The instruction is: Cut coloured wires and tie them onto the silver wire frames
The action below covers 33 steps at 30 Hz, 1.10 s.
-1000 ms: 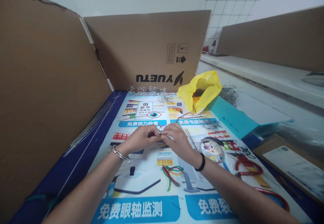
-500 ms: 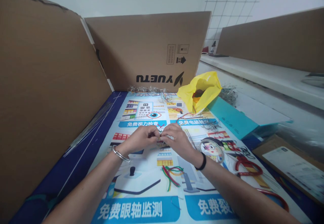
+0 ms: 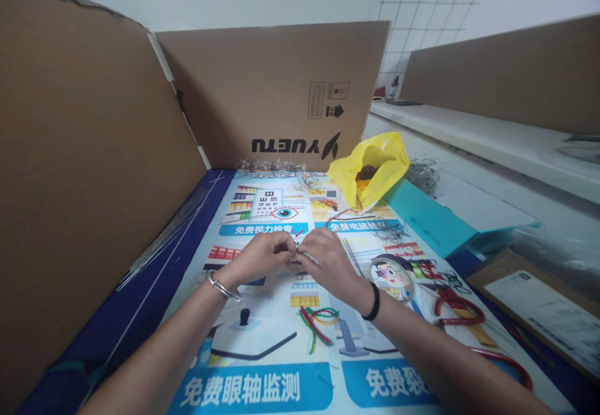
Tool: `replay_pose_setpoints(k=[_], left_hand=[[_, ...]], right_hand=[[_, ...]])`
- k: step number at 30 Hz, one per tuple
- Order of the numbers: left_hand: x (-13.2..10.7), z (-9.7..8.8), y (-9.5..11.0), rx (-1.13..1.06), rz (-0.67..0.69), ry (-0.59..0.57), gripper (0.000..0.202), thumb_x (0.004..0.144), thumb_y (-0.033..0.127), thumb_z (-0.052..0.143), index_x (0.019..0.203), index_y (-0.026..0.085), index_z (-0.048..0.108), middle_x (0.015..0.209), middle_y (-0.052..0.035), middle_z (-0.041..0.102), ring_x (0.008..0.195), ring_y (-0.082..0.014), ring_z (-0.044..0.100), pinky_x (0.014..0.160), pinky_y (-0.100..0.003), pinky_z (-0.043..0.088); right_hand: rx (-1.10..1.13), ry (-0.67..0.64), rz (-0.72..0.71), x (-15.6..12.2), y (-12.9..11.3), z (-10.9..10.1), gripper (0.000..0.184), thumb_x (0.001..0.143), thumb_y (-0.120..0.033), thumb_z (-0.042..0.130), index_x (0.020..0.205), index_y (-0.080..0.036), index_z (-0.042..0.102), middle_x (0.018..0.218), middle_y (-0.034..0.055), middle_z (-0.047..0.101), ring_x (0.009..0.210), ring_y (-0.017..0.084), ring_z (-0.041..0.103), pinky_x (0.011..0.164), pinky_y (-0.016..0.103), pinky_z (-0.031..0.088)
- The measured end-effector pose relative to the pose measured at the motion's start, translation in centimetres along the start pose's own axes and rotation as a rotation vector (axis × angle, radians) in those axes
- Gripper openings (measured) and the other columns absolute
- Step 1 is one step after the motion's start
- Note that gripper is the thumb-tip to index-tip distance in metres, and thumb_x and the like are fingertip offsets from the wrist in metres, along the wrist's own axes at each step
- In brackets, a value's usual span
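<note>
My left hand and my right hand meet over the middle of the printed sheet, fingertips pinched close together. Between them is a small piece of thin wire with red ends poking up above the fingers; most of it is hidden. A thin strand shows just under the fingertips. Closer to me lies a loose bunch of red, green and yellow wires. Beyond my right hand, a few dark thin rods rest on the sheet.
A yellow bag stands open at the back, beside a teal box. Red-handled scissors lie partly under my right forearm, near a clear round ring. Wire scraps line the cardboard wall. Thin rods lie left.
My right hand's fingers have shifted slightly around the small wire piece. My left hand stays almost still, and the things on the sheet have not moved.
</note>
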<state>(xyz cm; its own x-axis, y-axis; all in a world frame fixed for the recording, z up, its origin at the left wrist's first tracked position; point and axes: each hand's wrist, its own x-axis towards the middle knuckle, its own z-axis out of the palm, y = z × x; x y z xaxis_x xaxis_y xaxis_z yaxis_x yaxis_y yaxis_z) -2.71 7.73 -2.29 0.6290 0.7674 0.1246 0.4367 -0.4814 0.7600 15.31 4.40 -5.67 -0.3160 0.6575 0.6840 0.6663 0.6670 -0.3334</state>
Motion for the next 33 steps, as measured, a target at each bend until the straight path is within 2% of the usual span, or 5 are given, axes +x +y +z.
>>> replay_pose_setpoints(k=[8, 14, 22, 33], left_hand=[[0.00, -0.24, 0.03, -0.052, 0.066, -0.026, 0.021, 0.071, 0.006, 0.046, 0.080, 0.018, 0.061, 0.078, 0.0015, 0.064, 0.070, -0.0110, 0.057, 0.067, -0.022, 0.044], [-0.02, -0.13, 0.31, 0.025, 0.117, 0.037, 0.010, 0.074, 0.013, 0.053, 0.076, 0.018, 0.062, 0.077, 0.0019, 0.063, 0.072, -0.0114, 0.056, 0.070, -0.023, 0.043], [0.03, 0.12, 0.14, 0.041, 0.085, 0.069, 0.004, 0.075, 0.020, 0.058, 0.075, 0.019, 0.062, 0.077, 0.0014, 0.062, 0.073, -0.0129, 0.056, 0.070, -0.025, 0.044], [0.20, 0.36, 0.02, 0.084, 0.100, 0.076, 0.005, 0.073, 0.015, 0.055, 0.073, 0.018, 0.058, 0.075, 0.0012, 0.061, 0.069, -0.0119, 0.053, 0.067, -0.023, 0.043]], right_hand=[[-0.014, 0.011, -0.009, 0.05, -0.20, -0.20, 0.011, 0.080, -0.013, 0.057, 0.073, -0.020, 0.062, 0.076, 0.0044, 0.062, 0.081, 0.019, 0.052, 0.076, 0.035, 0.042], [0.020, 0.025, 0.009, -0.13, 0.16, 0.10, 0.009, 0.079, -0.013, 0.058, 0.073, -0.020, 0.062, 0.076, 0.0038, 0.062, 0.080, 0.019, 0.053, 0.075, 0.035, 0.042], [0.034, 0.016, 0.030, -0.11, 0.18, 0.08, 0.009, 0.079, -0.015, 0.060, 0.072, -0.020, 0.062, 0.074, 0.0030, 0.062, 0.079, 0.018, 0.054, 0.074, 0.034, 0.042], [0.048, 0.027, 0.019, -0.14, 0.25, 0.17, 0.010, 0.079, -0.013, 0.060, 0.071, -0.020, 0.062, 0.075, 0.0032, 0.063, 0.078, 0.018, 0.054, 0.074, 0.034, 0.042]])
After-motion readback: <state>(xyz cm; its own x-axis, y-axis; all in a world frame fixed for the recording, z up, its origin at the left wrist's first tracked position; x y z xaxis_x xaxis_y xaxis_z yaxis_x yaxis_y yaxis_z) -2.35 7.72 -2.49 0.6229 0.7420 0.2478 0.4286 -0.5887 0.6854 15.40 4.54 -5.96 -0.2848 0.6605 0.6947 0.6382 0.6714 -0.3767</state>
